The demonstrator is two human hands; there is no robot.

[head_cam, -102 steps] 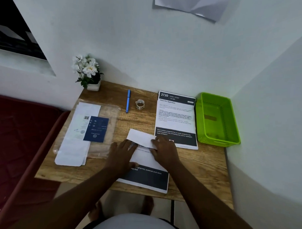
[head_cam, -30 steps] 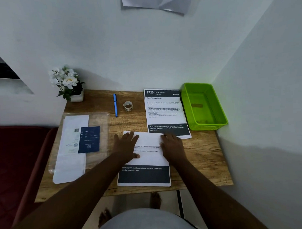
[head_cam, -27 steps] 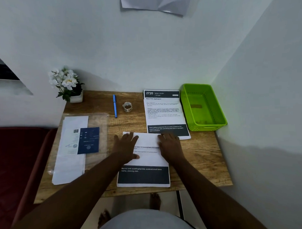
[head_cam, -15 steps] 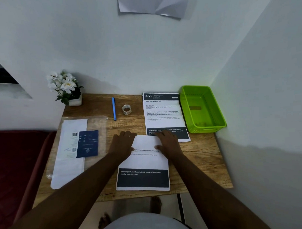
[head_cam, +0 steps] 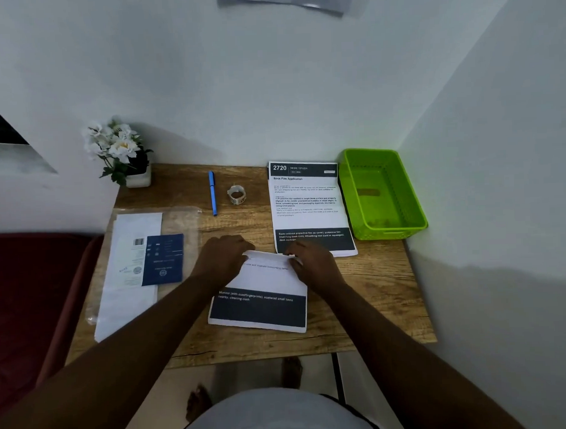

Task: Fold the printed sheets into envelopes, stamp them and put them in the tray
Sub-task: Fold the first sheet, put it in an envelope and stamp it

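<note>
Your left hand (head_cam: 224,259) and right hand (head_cam: 312,263) each curl their fingers over the far edge of the white printed sheet with a dark band (head_cam: 262,295), pinching it at its left and right corners. The sheet lies at the front middle of the wooden desk (head_cam: 374,291), its far edge raised a little. A second printed sheet (head_cam: 307,207) lies just beyond, touching the empty green plastic tray (head_cam: 383,194). A packet of envelopes in clear plastic (head_cam: 142,267) lies left, with a blue pen (head_cam: 212,192) and small stamp roll (head_cam: 236,194) behind.

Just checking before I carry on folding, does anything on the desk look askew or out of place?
Nothing serious. The sheet under both hands lies slightly skewed to the desk edge, and its near end overhangs nothing. The green tray holds no envelopes.
</note>
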